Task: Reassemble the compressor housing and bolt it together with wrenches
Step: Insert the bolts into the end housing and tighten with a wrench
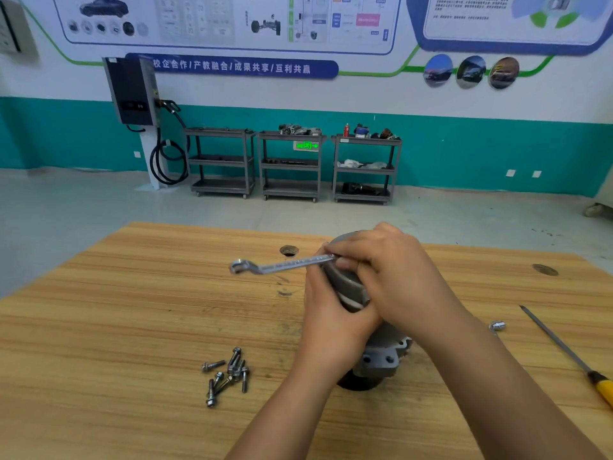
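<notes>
Bench (pixel 132 310); right hand (pixel 398 277) probably pinches wrench (pixel 282 265) atop housing (pixel 345 287).

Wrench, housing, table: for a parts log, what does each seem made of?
The wrench looks like polished or plated steel: bright silver with a mirror-like shine. The housing is probably cast metal, perhaps aluminium: dull matte grey with moulded bolt lugs. The table shows tan grain lines; solid wood or wood-look laminate, I cannot tell.
</notes>
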A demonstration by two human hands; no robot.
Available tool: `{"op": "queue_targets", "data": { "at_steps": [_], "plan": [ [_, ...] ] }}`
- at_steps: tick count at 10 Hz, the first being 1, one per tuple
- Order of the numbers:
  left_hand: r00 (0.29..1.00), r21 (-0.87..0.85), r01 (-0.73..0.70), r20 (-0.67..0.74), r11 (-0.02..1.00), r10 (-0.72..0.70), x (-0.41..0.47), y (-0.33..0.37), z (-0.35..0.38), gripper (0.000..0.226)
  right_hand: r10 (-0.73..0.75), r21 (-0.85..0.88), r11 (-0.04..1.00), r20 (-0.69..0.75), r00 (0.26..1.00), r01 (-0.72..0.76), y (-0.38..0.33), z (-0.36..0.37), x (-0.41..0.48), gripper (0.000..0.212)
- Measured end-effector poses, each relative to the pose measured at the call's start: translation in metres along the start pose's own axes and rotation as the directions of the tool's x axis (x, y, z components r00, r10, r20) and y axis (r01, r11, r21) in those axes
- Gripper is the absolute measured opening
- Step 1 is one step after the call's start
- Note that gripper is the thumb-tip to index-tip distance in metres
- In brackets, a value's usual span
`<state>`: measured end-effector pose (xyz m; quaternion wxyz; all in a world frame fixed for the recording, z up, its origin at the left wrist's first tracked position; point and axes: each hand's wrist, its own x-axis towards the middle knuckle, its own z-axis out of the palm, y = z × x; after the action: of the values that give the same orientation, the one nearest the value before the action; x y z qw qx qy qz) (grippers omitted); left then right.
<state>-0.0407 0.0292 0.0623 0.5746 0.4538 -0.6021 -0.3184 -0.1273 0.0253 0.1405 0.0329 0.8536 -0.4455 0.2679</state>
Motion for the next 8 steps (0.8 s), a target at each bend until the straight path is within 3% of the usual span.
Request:
{"op": "queue_targets", "data": {
  "at_steps": [1, 2, 3, 6, 8],
  "plan": [
    [1.0, -0.013, 0.009, -0.008, 1.0, -0.009, 0.001, -0.005, 0.002, 0.066, 0.057, 0.129, 0.991, -0.131, 0.99, -0.04, 0.014, 0.009, 0.01, 0.038],
    [1.0, -0.006, 0.014, 0.015, 1.0, -0.014, -0.001, -0.002, -0.001, 0.071, 0.128, 0.19, 0.976, -0.112, 0.985, -0.105, 0.016, 0.009, 0.014, 0.043],
    [0.999, -0.002, 0.02, 0.036, 1.0, -0.02, 0.0, -0.006, -0.002, 0.083, 0.14, 0.129, 0.984, -0.149, 0.979, -0.121, 0.022, 0.01, 0.016, 0.027],
    [0.996, -0.049, 0.082, 0.036, 0.995, -0.08, 0.0, -0.007, 0.0, 0.088, 0.088, 0.037, 0.995, 0.012, 0.996, -0.088, 0.033, -0.008, 0.014, 0.032],
    [0.996, -0.065, 0.083, 0.026, 0.994, -0.081, -0.001, -0.007, -0.001, 0.087, 0.073, -0.116, 0.991, 0.093, 0.993, -0.062, 0.043, -0.021, 0.015, 0.025]
  ]
}}
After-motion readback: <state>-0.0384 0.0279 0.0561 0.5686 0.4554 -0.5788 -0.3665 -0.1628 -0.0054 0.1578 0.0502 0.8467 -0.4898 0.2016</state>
